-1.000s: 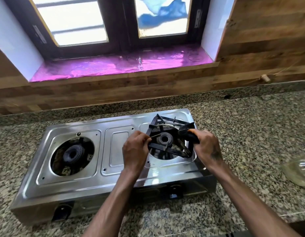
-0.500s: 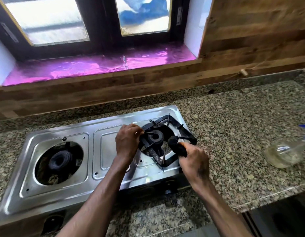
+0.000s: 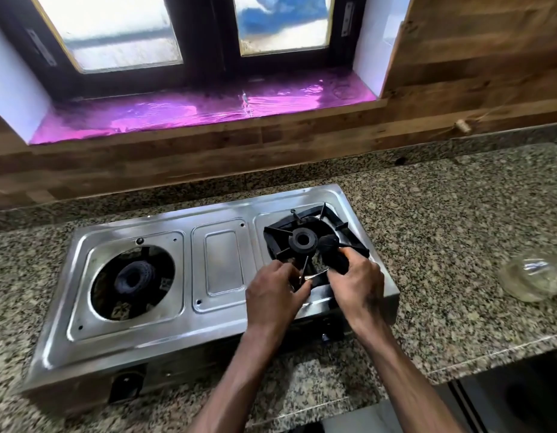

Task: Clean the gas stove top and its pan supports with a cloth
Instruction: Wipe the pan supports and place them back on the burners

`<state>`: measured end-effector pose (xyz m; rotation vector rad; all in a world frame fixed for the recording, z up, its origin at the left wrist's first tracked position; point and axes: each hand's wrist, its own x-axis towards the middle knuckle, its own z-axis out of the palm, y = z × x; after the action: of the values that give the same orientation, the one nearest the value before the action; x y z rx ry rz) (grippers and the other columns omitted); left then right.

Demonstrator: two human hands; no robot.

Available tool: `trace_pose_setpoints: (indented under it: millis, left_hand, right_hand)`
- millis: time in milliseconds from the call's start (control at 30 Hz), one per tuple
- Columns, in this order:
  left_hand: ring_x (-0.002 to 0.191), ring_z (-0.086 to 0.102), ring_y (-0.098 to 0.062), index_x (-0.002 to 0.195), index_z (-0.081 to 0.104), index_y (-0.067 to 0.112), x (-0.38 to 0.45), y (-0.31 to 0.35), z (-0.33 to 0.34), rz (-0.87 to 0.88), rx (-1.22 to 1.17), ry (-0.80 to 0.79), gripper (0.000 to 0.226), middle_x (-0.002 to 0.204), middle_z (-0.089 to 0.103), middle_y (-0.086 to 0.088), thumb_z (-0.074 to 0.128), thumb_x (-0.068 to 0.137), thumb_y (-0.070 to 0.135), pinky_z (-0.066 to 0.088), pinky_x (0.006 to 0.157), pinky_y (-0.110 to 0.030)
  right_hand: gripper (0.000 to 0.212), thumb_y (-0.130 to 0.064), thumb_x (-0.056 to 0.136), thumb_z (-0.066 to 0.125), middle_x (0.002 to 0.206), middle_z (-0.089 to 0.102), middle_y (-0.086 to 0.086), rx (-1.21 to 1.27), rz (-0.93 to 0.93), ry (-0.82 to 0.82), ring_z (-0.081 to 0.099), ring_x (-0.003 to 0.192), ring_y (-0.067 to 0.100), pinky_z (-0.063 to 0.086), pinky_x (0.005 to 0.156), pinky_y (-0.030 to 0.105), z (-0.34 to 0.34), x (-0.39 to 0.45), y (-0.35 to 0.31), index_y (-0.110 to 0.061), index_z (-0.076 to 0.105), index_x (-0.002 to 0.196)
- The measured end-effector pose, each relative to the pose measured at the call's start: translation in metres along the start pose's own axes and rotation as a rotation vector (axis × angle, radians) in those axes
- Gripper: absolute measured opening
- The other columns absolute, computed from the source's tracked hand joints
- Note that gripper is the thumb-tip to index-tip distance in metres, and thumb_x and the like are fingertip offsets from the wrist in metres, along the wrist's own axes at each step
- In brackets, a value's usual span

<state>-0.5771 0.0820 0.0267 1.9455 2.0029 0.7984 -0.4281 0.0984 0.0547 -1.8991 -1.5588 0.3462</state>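
Over the right burner, the right hand (image 3: pixel 355 285) clamps a dark cloth (image 3: pixel 332 254) against the pan support (image 3: pixel 314 235); the left hand (image 3: pixel 272 295) pinches the support's near edge, just beside.

I saw both my hands crowded over the pan support (image 3: pixel 314 242) on the right burner. The left burner (image 3: pixel 134 276) sat open with no pan support over it. A glass jar (image 3: pixel 533 281) stood on the granite counter (image 3: pixel 443 245), well right of the stove (image 3: pixel 221 260).
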Motion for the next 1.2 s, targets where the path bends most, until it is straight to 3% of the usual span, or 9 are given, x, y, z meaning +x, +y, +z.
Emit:
trace_pose_setpoints:
  millis: [100, 200, 400, 567, 700, 867, 1000, 1100, 1200]
  left_hand:
    - [0.077, 0.059, -0.017, 0.073, 0.064, 0.024, 0.001, 0.001, -0.002, -0.007, 0.009, -0.02, 0.023, 0.077, 0.061, 0.007, 0.076, 0.076, 0.043, 0.045, 0.062, -0.031]
    - [0.078, 0.059, -0.019, 0.072, 0.065, 0.022, 0.005, -0.008, -0.007, -0.003, 0.019, -0.013, 0.019, 0.077, 0.059, 0.006, 0.074, 0.08, 0.037, 0.046, 0.063, -0.032]
    - [0.082, 0.059, -0.018, 0.077, 0.071, 0.025, 0.016, -0.032, -0.014, -0.018, 0.05, -0.06, 0.016, 0.079, 0.061, 0.008, 0.072, 0.08, 0.04, 0.044, 0.067, -0.032]
    - [0.079, 0.059, -0.015, 0.077, 0.07, 0.025, 0.01, -0.031, -0.009, -0.064, 0.013, -0.025, 0.016, 0.079, 0.059, 0.009, 0.072, 0.081, 0.04, 0.04, 0.063, -0.029]
    - [0.075, 0.059, -0.012, 0.082, 0.071, 0.028, 0.001, -0.034, -0.015, -0.08, -0.045, 0.036, 0.015, 0.083, 0.064, 0.01, 0.068, 0.085, 0.042, 0.046, 0.063, -0.029]
    - [0.061, 0.056, -0.003, 0.082, 0.071, 0.027, -0.017, -0.067, -0.056, -0.278, -0.093, 0.227, 0.011, 0.082, 0.068, 0.012, 0.065, 0.088, 0.034, 0.043, 0.062, -0.024]
    - [0.064, 0.059, -0.007, 0.084, 0.072, 0.025, -0.055, -0.123, -0.106, -0.443, -0.04, 0.38, 0.013, 0.081, 0.069, 0.011, 0.063, 0.089, 0.033, 0.047, 0.062, -0.028]
    - [0.069, 0.064, -0.014, 0.087, 0.073, 0.022, -0.082, -0.166, -0.133, -0.569, -0.057, 0.49, 0.022, 0.078, 0.071, 0.006, 0.059, 0.088, 0.04, 0.052, 0.063, -0.033]
    - [0.067, 0.063, -0.017, 0.086, 0.074, 0.019, -0.117, -0.218, -0.169, -0.703, -0.065, 0.596, 0.022, 0.073, 0.069, 0.006, 0.06, 0.091, 0.036, 0.051, 0.06, -0.033]
  right_hand:
    - [0.017, -0.017, 0.082, 0.076, 0.082, 0.075, 0.001, 0.001, 0.022, -0.01, 0.062, 0.069, 0.018, 0.037, 0.058, 0.022, 0.003, -0.002, -0.001, -0.019, 0.074, 0.099]
    - [0.017, -0.019, 0.085, 0.073, 0.082, 0.075, -0.002, -0.019, 0.04, -0.075, 0.058, 0.066, 0.015, 0.038, 0.052, 0.02, 0.005, -0.002, -0.006, -0.022, 0.073, 0.102]
    - [0.019, -0.02, 0.089, 0.07, 0.087, 0.076, -0.005, 0.055, -0.001, -0.195, 0.06, 0.068, 0.01, 0.055, 0.063, 0.027, 0.004, -0.002, -0.017, -0.023, 0.073, 0.107]
    - [0.018, -0.026, 0.085, 0.075, 0.089, 0.075, -0.011, 0.155, -0.007, -0.224, 0.066, 0.078, 0.007, 0.043, 0.057, 0.011, -0.008, 0.006, -0.013, -0.023, 0.074, 0.104]
    - [0.023, -0.032, 0.085, 0.076, 0.098, 0.075, -0.012, 0.288, -0.073, -0.327, 0.068, 0.09, 0.004, 0.056, 0.079, 0.027, -0.008, 0.01, -0.024, -0.024, 0.073, 0.106]
    - [0.013, -0.038, 0.085, 0.072, 0.082, 0.073, -0.008, 0.441, -0.101, -0.532, 0.069, 0.079, 0.008, 0.058, 0.076, 0.039, 0.017, 0.005, -0.067, -0.025, 0.068, 0.085]
    - [0.027, -0.041, 0.076, 0.072, 0.08, 0.075, 0.005, 0.605, -0.101, -0.752, 0.073, 0.079, 0.027, 0.058, 0.077, 0.055, 0.054, -0.026, -0.127, -0.017, 0.071, 0.088]
    - [0.014, -0.026, 0.085, 0.073, 0.081, 0.075, 0.011, 0.68, -0.158, -0.878, 0.073, 0.079, 0.034, 0.058, 0.076, 0.058, 0.071, -0.051, -0.166, -0.012, 0.071, 0.09]
    - [0.03, -0.037, 0.081, 0.071, 0.085, 0.072, 0.016, 0.68, -0.228, -0.961, 0.071, 0.084, 0.037, 0.057, 0.078, 0.058, 0.098, -0.089, -0.217, -0.009, 0.068, 0.091]
